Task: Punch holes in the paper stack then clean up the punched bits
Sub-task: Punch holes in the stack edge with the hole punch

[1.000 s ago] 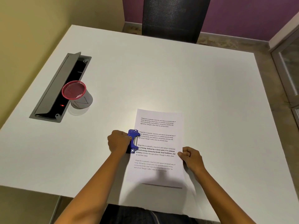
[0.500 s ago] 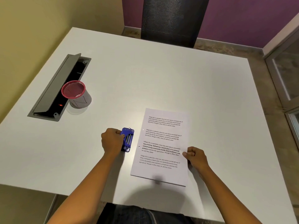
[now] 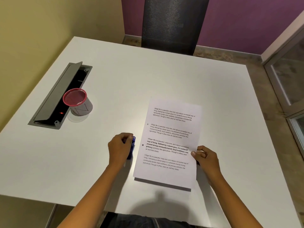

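A printed paper stack (image 3: 169, 142) lies near the front of the white table (image 3: 148, 79), with two punched holes along its left margin. My right hand (image 3: 206, 159) pinches the stack's right edge and lifts its near end slightly off the table. My left hand (image 3: 120, 148) grips a small blue hole punch (image 3: 132, 148) just left of the stack, apart from the paper. The hand hides most of the punch. No loose punched bits show on the table.
A mesh cup (image 3: 77, 101) with a red rim stands at the left, beside an open grey cable hatch (image 3: 59, 96) set into the table. A black chair (image 3: 172, 23) stands behind the far edge. A glass door frame is at the right.
The punch has come off the paper's left edge and moved left in my left hand. My right hand has pulled the stack to the right and raised its near end.
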{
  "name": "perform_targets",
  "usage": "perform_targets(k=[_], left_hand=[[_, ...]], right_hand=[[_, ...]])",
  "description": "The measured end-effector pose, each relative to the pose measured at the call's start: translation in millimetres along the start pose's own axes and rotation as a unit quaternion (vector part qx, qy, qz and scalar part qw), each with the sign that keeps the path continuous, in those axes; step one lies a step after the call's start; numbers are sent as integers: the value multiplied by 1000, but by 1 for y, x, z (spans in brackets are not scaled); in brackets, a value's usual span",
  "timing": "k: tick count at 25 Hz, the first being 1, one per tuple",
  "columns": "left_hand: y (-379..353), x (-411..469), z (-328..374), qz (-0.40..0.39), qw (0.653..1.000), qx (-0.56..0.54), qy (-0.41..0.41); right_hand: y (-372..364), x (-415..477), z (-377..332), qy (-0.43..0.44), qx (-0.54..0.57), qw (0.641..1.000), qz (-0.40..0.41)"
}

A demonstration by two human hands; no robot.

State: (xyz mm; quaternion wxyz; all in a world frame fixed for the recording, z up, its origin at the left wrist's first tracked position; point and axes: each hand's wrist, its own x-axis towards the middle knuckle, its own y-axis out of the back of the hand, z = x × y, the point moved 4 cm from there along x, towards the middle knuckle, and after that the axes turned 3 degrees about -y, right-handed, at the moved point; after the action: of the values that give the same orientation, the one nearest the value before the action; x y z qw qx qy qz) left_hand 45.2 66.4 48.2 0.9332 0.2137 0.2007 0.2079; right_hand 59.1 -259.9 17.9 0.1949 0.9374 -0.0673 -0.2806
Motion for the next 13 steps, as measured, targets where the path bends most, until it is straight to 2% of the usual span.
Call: perform_targets(k=[3, 5, 9, 13], left_hand=[[-8, -7, -1, -123, 987, -85, 58], [-8, -12, 4, -159, 980, -107, 56], [-3, -18, 22, -148, 978, -141, 32], [6, -24, 32, -127, 973, -188, 46]], right_hand=[[7, -9, -20, 29, 26, 999, 5], [11, -17, -34, 47, 40, 998, 8], [18, -32, -58, 73, 52, 996, 23], [25, -44, -72, 93, 47, 994, 30]])
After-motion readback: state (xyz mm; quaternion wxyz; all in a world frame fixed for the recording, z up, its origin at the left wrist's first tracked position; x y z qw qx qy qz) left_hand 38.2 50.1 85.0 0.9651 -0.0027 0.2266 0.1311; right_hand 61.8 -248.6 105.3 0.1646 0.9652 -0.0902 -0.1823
